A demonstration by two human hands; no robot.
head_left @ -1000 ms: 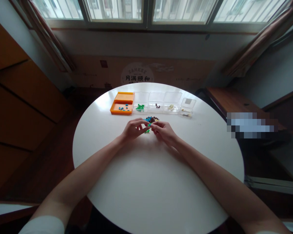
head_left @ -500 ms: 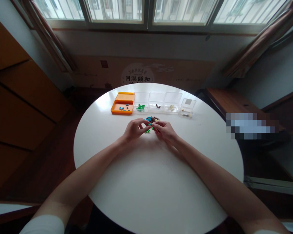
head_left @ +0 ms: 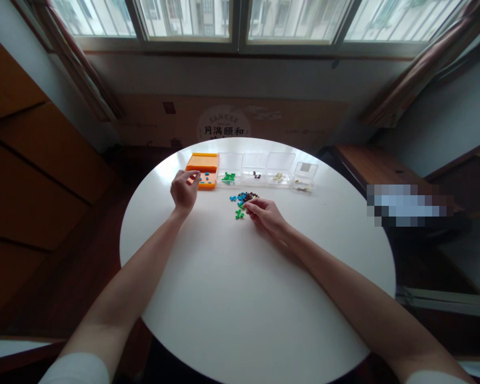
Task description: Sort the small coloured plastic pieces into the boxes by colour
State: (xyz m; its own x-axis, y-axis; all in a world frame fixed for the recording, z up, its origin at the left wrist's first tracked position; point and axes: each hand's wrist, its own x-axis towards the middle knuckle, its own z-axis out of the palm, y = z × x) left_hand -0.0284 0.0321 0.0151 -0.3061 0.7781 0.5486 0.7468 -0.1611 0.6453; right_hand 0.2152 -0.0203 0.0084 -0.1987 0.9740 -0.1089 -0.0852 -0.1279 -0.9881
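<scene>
White round table (head_left: 256, 298) carries an orange tray (head_left: 203, 169) and clear boxes (head_left: 264, 168) along its far side. Left hand (head_left: 184, 189), fingers curled together, hovers at the tray's near edge; whether it holds anything is unclear. Right hand (head_left: 264, 212) pinches at the pile of small bricks (head_left: 243, 200).

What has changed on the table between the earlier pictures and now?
The left hand left the pile of small coloured bricks and moved left to the orange plastic tray. The right hand stayed at the pile. The clear plastic boxes kept their places.
</scene>
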